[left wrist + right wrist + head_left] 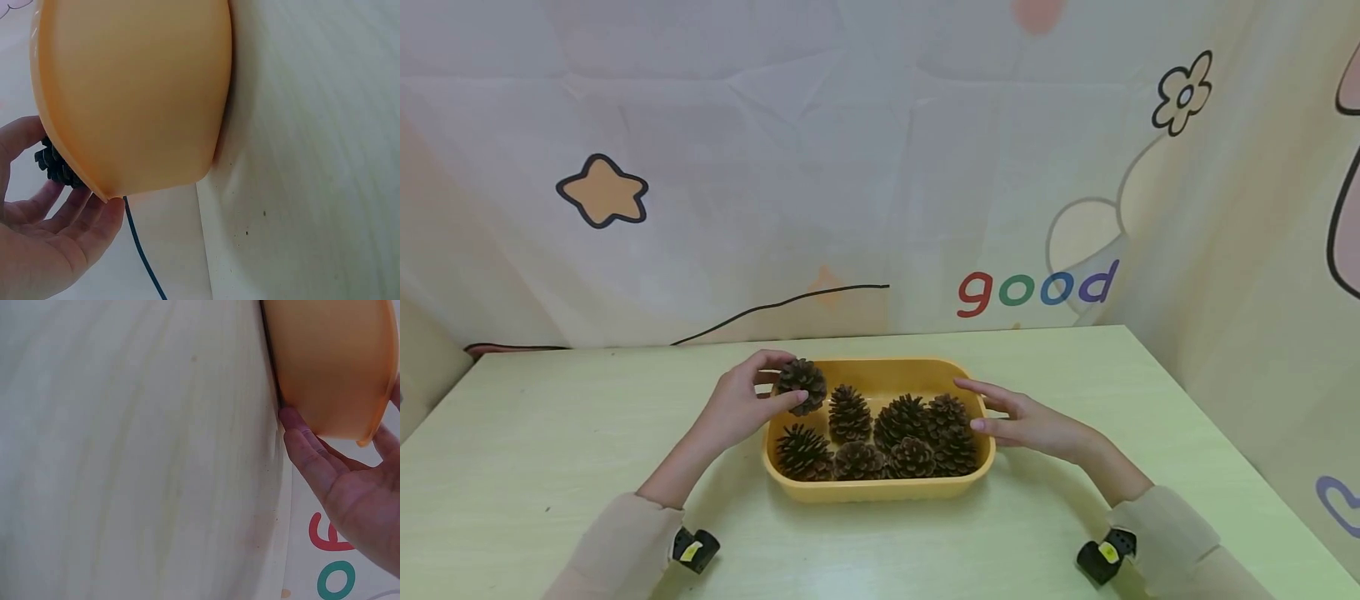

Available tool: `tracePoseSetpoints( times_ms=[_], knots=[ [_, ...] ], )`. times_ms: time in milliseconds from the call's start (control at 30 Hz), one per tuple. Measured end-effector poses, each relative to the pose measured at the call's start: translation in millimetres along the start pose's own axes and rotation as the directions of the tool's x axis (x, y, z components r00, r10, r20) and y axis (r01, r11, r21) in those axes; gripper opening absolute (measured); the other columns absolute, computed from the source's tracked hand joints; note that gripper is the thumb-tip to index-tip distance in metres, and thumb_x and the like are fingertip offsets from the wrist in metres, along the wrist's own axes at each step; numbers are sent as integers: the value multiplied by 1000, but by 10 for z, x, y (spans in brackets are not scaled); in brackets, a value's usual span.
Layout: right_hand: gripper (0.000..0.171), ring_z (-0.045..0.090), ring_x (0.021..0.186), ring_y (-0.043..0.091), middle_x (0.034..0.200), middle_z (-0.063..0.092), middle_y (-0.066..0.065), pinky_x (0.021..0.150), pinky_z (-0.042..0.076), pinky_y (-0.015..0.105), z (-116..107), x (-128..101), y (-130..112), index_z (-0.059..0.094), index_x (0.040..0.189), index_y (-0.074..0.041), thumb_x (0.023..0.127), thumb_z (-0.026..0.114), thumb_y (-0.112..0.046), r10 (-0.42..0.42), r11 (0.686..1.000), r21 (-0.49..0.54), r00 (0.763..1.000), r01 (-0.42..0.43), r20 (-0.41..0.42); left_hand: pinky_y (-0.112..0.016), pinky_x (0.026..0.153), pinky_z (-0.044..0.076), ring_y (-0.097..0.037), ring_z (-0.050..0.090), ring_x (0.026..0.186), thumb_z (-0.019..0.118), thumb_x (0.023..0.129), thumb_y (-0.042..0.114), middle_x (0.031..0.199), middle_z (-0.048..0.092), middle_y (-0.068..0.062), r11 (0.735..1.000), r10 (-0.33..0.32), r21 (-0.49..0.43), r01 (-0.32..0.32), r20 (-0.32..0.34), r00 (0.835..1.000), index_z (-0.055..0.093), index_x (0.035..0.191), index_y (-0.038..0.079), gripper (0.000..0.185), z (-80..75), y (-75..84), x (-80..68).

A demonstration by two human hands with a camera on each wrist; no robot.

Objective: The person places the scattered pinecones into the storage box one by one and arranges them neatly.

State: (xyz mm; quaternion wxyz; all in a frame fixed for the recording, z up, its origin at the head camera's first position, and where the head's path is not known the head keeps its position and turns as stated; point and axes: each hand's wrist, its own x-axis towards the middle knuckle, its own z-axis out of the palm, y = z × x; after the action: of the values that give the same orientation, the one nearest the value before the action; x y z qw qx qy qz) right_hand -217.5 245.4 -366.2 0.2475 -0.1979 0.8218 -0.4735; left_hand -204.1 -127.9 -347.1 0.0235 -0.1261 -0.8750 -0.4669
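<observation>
A yellow-orange oval tray (880,490) stands mid-table and holds several brown pine cones (910,433). My left hand (758,397) grips one pine cone (801,385) over the tray's back left rim, thumb in front and fingers curled over its top. In the left wrist view that cone (56,165) shows behind the tray wall (134,94) above my hand (56,234). My right hand (1011,417) rests with straight fingers against the tray's right end. The right wrist view shows its fingers (309,450) touching the tray's outer wall (334,362).
The pale green table (550,467) runs to an edge on the right. A printed curtain (880,167) with a star, a flower and the word "good" hangs behind it. A dark cable (775,307) lies along the table's back edge.
</observation>
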Motion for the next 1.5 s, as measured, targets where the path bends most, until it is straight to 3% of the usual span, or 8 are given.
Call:
tracePoseSetpoints(
  times_ms=[300, 600, 767, 833, 933, 1067, 1400, 1500],
  knots=[
    [62, 9, 133, 46, 152, 7, 12, 93, 42, 51, 3, 4, -8, 22, 146, -23, 93, 53, -30, -5, 1000, -3, 1000, 5, 1, -43, 81, 51, -31, 55, 103, 72, 78, 15, 116, 57, -13, 994, 91, 55, -91, 5, 996, 54, 118, 6, 45, 50, -28, -2],
    [62, 13, 133, 46, 151, 8, 14, 93, 41, 52, 14, -23, -40, 21, 146, -21, 93, 52, -28, -29, 1000, -5, 1000, 29, 6, -44, 82, 50, -31, 55, 104, 73, 76, 12, 114, 59, -12, 960, 166, 225, -166, 18, 986, 56, 118, 5, 46, 99, -25, -1],
    [61, 12, 133, 46, 151, 8, 15, 93, 41, 53, 13, -22, -28, 21, 146, -21, 94, 51, -28, -32, 999, -10, 999, 32, 10, -45, 86, 48, -31, 56, 106, 74, 76, 13, 118, 58, -13, 934, 158, 315, -171, 66, 985, 57, 118, 6, 46, 108, 9, 18],
    [61, 10, 133, 46, 151, 8, 14, 93, 41, 53, 13, -17, -21, 21, 146, -21, 94, 51, -28, -30, 999, -16, 1000, 30, 10, -42, 81, 49, -25, 60, 91, 73, 76, 14, 116, 60, -12, 920, 145, 353, -168, 92, 985, 57, 119, 6, 47, 113, 28, 25],
    [61, 9, 133, 46, 152, 8, 13, 93, 41, 53, 13, -12, -14, 21, 146, -23, 93, 51, -29, -24, 1000, -19, 1000, 24, 6, -31, 59, 47, -13, 51, 57, 72, 77, 16, 82, 64, -5, 904, 114, 395, -163, 146, 983, 56, 122, 7, 48, 121, 60, 36],
    [61, 8, 134, 46, 152, 7, 13, 94, 40, 54, 14, -3, -12, 21, 146, -23, 94, 51, -29, -25, 1000, -15, 1000, 25, 8, -22, 41, 28, -8, 28, 39, 71, 78, 17, 46, 34, 4, 895, 74, 419, -153, 198, 977, 55, 124, 6, 51, 125, 95, 46],
    [61, 10, 133, 46, 152, 7, 13, 94, 40, 54, 17, 8, 0, 21, 146, -23, 94, 51, -29, -23, 1000, -4, 1000, 23, 9, -22, 43, 31, -7, 27, 38, 69, 80, 17, 45, 33, 6, 890, 56, 427, -158, 241, 969, 54, 125, 4, 50, 130, 126, 44],
    [61, 9, 133, 46, 152, 6, 13, 94, 40, 54, 17, 0, -3, 20, 146, -22, 94, 51, -29, -27, 1000, -7, 1000, 27, 9, -26, 53, 38, -7, 28, 39, 68, 82, 16, 53, 46, 4, 885, 59, 432, -172, 262, 963, 52, 126, 1, 49, 145, 145, 43]
  ],
)
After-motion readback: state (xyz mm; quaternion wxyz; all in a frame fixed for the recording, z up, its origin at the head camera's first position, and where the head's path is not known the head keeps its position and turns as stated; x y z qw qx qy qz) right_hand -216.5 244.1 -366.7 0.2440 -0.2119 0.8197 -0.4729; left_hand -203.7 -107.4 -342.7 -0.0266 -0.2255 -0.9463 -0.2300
